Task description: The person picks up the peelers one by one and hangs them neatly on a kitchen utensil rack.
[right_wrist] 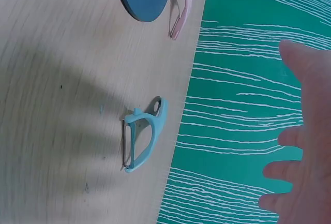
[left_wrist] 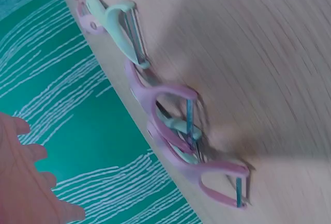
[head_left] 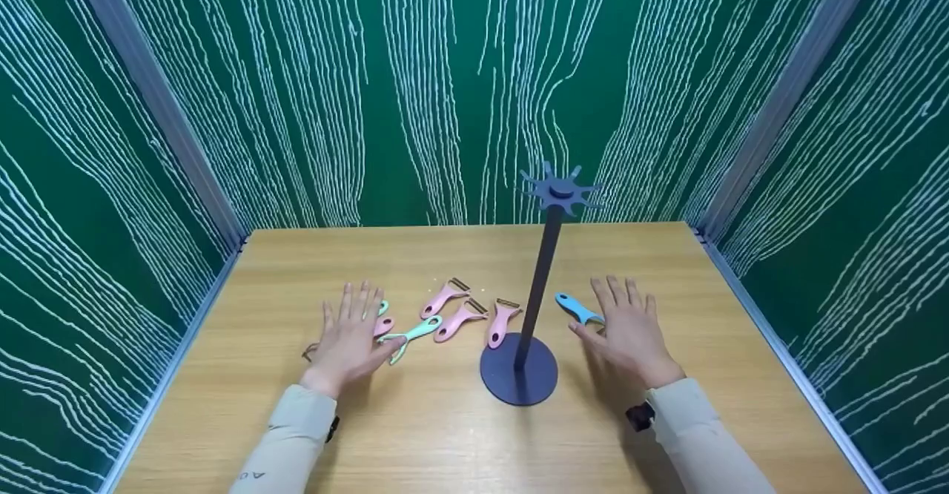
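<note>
My left hand (head_left: 348, 346) hovers palm down with its fingers spread over a group of peelers and partly hides them. Under it lie pink peelers (left_wrist: 194, 171), overlapping a mint green one (left_wrist: 183, 127). By its thumb is another mint green peeler (head_left: 421, 328). My right hand (head_left: 626, 334), fingers also spread, is above a blue peeler (head_left: 577, 307) and covers its head; the right wrist view shows that peeler's whole frame and blade. Both hands hold nothing. Between them rises a dark stand (head_left: 543, 271) with a round base (head_left: 519, 383) and a star-shaped top of several prongs (head_left: 560, 191).
Three pink peelers lie left of the stand, one (head_left: 503, 323) close against its base, the others (head_left: 445, 297) farther left. The wooden table (head_left: 460, 442) is enclosed by green, white-streaked walls (head_left: 415, 108) with grey corner posts (head_left: 786, 93).
</note>
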The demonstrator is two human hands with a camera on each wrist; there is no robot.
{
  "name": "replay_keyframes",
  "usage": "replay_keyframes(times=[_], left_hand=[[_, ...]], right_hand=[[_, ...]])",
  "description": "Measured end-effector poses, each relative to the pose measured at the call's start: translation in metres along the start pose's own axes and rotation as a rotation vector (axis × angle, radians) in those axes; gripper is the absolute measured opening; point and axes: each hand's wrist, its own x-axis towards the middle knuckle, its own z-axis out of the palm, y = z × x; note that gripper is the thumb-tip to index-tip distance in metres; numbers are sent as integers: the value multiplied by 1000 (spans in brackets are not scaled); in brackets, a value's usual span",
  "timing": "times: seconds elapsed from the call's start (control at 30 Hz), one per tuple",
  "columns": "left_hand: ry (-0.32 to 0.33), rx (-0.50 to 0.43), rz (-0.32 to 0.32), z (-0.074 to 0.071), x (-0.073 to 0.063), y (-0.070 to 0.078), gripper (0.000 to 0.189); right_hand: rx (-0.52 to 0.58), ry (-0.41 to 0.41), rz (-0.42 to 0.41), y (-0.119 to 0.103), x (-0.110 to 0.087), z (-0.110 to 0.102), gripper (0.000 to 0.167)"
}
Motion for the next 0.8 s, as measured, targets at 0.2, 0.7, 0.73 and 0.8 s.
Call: replay_keyframes(times=[0.2, 0.7, 0.73, 0.8], left_hand=[[-10, -42, 8, 2, 5, 13, 100], [-15, -197, 53, 14, 17, 56, 102], [-21, -209, 58, 16, 18, 59, 103], [-36, -228, 68, 18, 18, 64, 103]], right_hand=[[4, 8, -6, 5, 2, 0, 95], [83, 4, -16, 21, 3, 10, 89], [85, 6, -20, 21, 3, 12, 88], [92, 11, -21, 23, 3, 15, 87]])
